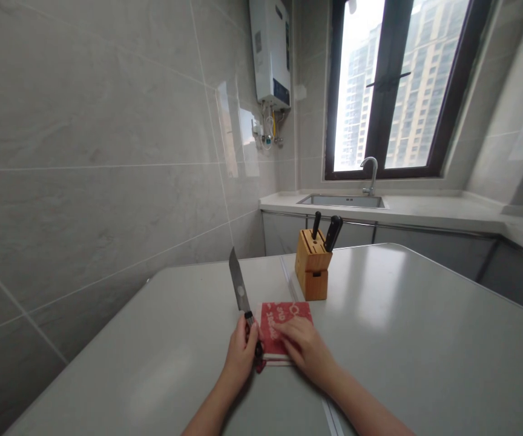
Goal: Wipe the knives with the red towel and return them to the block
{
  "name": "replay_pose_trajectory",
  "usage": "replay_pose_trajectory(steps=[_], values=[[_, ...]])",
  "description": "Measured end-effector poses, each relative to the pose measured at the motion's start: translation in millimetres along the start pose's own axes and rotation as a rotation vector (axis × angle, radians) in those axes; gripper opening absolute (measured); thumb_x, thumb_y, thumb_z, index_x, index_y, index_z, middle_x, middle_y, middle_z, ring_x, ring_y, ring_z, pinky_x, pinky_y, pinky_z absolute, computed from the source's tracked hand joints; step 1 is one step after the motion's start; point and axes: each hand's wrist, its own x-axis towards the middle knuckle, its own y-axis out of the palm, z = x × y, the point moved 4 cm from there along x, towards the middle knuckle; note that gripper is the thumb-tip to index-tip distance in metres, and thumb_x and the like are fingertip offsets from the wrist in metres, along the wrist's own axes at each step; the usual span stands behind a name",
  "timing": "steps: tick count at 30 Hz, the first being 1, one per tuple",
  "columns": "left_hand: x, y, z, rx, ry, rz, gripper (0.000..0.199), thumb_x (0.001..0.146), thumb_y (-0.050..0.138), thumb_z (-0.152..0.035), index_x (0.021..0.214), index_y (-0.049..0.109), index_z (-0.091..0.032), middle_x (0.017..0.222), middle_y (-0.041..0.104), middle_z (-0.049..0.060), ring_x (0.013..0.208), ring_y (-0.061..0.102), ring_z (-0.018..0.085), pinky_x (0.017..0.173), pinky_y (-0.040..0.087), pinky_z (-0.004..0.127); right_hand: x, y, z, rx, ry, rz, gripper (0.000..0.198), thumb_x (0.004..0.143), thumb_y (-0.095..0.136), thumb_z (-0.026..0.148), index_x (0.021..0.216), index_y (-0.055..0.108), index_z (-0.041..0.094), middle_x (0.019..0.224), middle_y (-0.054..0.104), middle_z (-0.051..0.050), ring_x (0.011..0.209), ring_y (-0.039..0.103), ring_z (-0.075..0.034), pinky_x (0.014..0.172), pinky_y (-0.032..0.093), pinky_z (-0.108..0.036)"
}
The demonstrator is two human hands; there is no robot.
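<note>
Both hands work at the folded red patterned cloth [284, 327]: my left hand [242, 354] clenches the long steel-bladed knife [240, 287] just beside it, my right hand [301, 345] rests flat on it, released.

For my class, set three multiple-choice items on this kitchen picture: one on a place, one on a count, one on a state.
1. Where does the wooden knife block stand?
A. On the table, beyond the red cloth
B. In the sink
C. On the windowsill

2. How many dark handles stick out of the block?
A. One
B. Two
C. Five

3. How is the knife in the left hand held?
A. Flat on the table
B. Blade pointing up and away
C. Slotted in the block

Answers: 1 A, it stands just past the cloth under the right hand; 2 B, two handles show; 3 B, the blade rises above the fist.
</note>
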Motion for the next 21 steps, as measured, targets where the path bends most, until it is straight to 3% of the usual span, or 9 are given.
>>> replay_pose_trajectory(steps=[2, 5, 10, 15, 21], values=[[1.6, -0.9, 4.8, 0.059, -0.001, -0.024, 0.026, 0.091, 0.035, -0.042, 0.087, 0.046, -0.019, 0.068, 0.056, 0.0, 0.062, 0.055, 0.016, 0.062, 0.045, 0.028, -1.0, -3.7, -13.8, -0.035, 0.113, -0.06, 0.021, 0.086, 0.047, 0.017, 0.1, 0.062, 0.024, 0.09, 0.066, -0.004, 0.09, 0.054, -0.02, 0.086, 0.036, -0.037], [4.1, -1.7, 7.6, 0.116, 0.045, -0.039, 0.023, 0.09, 0.037, -0.039, 0.092, 0.049, -0.018, 0.081, 0.06, 0.004, 0.075, 0.057, 0.019, 0.072, 0.044, 0.03, -4.5, -9.0, -34.4, -0.151, 0.34, -0.119, 0.018, 0.083, 0.05, 0.02, 0.096, 0.063, 0.025, 0.094, 0.065, -0.005, 0.094, 0.053, -0.023, 0.083, 0.035, -0.037], [6.3, 0.1, 13.0, 0.099, 0.051, -0.002, 0.024, 0.088, 0.04, -0.038, 0.096, 0.051, -0.018, 0.087, 0.061, 0.006, 0.082, 0.057, 0.021, 0.077, 0.043, 0.031, -13.2, -13.3, -52.6, -0.381, 0.599, -0.067, 0.022, 0.079, 0.056, 0.033, 0.098, 0.061, 0.022, 0.094, 0.061, -0.009, 0.093, 0.053, -0.027, 0.076, 0.035, -0.037], [5.8, 5.6, 18.4, 0.053, -0.036, 0.064, 0.029, 0.091, 0.033, -0.043, 0.088, 0.048, -0.019, 0.064, 0.052, -0.002, 0.059, 0.051, 0.016, 0.059, 0.041, 0.026, -18.8, -12.8, -61.2, -0.484, 0.698, 0.005, 0.041, 0.077, 0.055, 0.05, 0.102, 0.06, 0.017, 0.096, 0.06, -0.013, 0.095, 0.051, -0.032, 0.074, 0.033, -0.041], [6.4, 8.6, 21.1, -0.009, -0.076, 0.091, 0.031, 0.091, 0.032, -0.046, 0.083, 0.045, -0.019, 0.06, 0.048, -0.004, 0.051, 0.046, 0.013, 0.052, 0.037, 0.023, -18.1, -12.3, -61.9, -0.482, 0.688, 0.041, 0.035, 0.077, 0.055, 0.05, 0.095, 0.062, 0.02, 0.095, 0.059, -0.011, 0.095, 0.051, -0.03, 0.073, 0.032, -0.039]])
